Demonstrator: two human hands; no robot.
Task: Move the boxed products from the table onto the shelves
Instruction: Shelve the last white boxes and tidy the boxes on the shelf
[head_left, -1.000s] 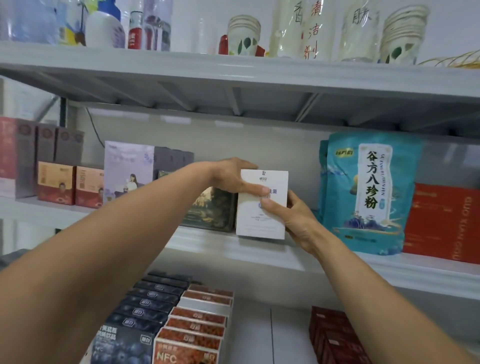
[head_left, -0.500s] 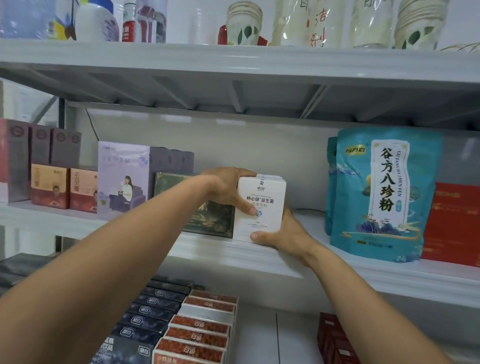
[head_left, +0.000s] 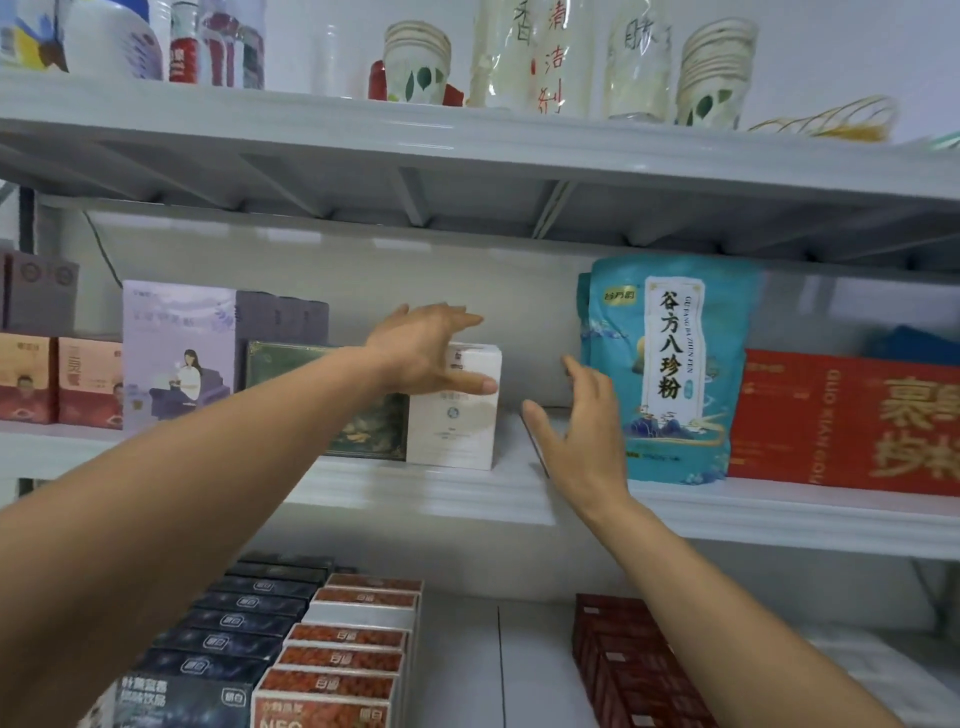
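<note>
Grey metal shelving fills the view, and the middle shelf (head_left: 415, 493) carries the work. At its left end stand peach boxes (head_left: 88, 384), then a tall lavender box (head_left: 176, 353) and a dark green box (head_left: 374, 431). Hard against the green one's right side, the white box (head_left: 452, 431) now stands upright at the shelf's front edge.

Half a second ago both hands clasped that box. Now the left hand (head_left: 421, 353) is spread wide over its upper left corner; the thumb crosses the box's face and may still brush it, though motion blur leaves that unclear. The right hand (head_left: 576, 436) is open too, its fingers straight. It sits clear of the box, in the bare gap between it and the teal pouch (head_left: 670, 374), with a red box (head_left: 841, 421) beyond.

By this reading the white box is released and shelved, so this placement is finished. The gap beside it looks wide enough for another box.
</note>
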